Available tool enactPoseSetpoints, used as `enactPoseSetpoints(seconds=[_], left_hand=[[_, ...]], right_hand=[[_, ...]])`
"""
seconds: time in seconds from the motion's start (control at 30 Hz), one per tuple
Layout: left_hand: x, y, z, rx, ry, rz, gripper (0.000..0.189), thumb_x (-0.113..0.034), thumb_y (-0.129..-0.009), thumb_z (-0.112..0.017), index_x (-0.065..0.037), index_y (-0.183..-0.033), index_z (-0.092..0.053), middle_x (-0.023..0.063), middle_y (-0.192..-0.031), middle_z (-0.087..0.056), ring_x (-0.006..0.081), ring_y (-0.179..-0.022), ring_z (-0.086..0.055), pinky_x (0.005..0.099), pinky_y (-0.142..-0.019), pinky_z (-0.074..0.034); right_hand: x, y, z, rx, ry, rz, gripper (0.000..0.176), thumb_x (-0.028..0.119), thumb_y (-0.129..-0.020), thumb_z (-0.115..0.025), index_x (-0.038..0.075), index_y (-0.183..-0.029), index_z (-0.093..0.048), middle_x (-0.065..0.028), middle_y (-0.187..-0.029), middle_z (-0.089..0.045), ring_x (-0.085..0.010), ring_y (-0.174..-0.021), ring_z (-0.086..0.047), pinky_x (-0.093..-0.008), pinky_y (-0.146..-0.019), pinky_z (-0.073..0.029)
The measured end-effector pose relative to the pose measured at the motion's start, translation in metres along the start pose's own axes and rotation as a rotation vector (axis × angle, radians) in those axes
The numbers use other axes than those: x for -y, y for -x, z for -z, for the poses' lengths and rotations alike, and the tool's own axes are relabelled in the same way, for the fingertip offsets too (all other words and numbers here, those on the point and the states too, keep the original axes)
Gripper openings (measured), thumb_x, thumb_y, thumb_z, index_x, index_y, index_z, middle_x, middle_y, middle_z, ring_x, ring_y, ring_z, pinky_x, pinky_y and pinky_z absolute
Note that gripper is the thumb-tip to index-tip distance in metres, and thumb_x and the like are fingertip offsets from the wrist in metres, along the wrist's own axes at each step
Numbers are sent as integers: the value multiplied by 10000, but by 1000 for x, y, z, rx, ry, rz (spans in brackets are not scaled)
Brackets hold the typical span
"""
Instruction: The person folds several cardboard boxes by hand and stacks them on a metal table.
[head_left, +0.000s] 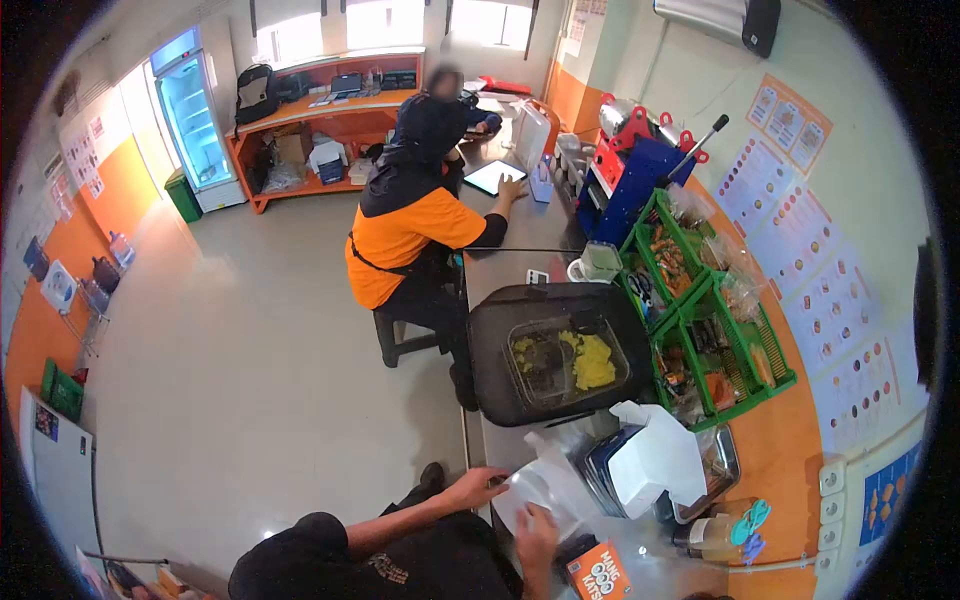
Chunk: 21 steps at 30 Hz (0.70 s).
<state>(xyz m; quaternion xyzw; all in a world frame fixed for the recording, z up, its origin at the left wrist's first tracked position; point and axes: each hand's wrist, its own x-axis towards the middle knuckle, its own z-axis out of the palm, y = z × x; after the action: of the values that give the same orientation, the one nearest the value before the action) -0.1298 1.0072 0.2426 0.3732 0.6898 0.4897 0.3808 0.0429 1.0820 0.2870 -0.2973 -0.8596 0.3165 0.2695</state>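
A whitish, translucent plastic bag or sheet (pixel 541 488) lies over the steel counter in front of me. My left hand (pixel 477 489) pinches its near edge with the fingertips. On its lower side is my right hand (pixel 537 537), fingers curled against the plastic and slightly blurred. Just beyond the plastic stands a stack of white and dark folded paper boxes (pixel 655 462). An orange box printed "MANG KATSU" (pixel 599 573) sits beside my right hand. Farther up the counter is a black pan (pixel 487 385) with a clear rectangular tray in it, holding yellow food (pixel 592 361).
Green baskets (pixel 740 405) of packaged goods line the wall side. A metal tray (pixel 733 465) and a clear jar (pixel 703 537) stand behind the boxes. A seated person in an orange shirt (pixel 398 235) touches a tablet (pixel 496 177) on the counter. Another person sits beyond.
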Motion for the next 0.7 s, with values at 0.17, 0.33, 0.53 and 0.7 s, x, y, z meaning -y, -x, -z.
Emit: enactPoseSetpoints(seconds=[0.17, 0.33, 0.53, 0.7], left_hand=[[3, -3, -2, -32, -101, -85, 293, -204, -850, -622, -9, -1068, -610, 177, -966, -657, 294, -903, -643, 372, -792, -495], [13, -5, -9, -26, -60, 11, 292, -233, -847, -640, -15, -1040, -623, 160, -916, -665, 256, -840, -646, 359, -760, -496], [19, -14, -13, -7, -3, 82, 281, -257, -842, -650, -19, -992, -647, 116, -797, -667, 202, -739, -633, 342, -697, -497], [29, -18, -22, -80, -77, 4, 292, -297, -815, -662, -41, -957, -666, 137, -813, -674, 244, -725, -652, 351, -665, -499]], right_hand=[[-40, 27, 28, -452, 213, -196, 189, 62, -801, -611, -42, -955, -574, -164, -834, -571, -328, -743, -561, -380, -660, -463], [-91, 60, 9, -447, 150, -553, 272, 28, -808, -588, -75, -1050, -523, -169, -909, -536, -315, -784, -557, -387, -651, -456], [-96, 53, 6, -388, 97, -452, 295, 36, -820, -594, -72, -1083, -517, -202, -951, -577, -316, -799, -603, -386, -672, -485], [-99, 51, 10, -404, 69, -507, 280, 0, -789, -641, -46, -1048, -545, -127, -777, -590, -207, -646, -555, -319, -602, -456]])
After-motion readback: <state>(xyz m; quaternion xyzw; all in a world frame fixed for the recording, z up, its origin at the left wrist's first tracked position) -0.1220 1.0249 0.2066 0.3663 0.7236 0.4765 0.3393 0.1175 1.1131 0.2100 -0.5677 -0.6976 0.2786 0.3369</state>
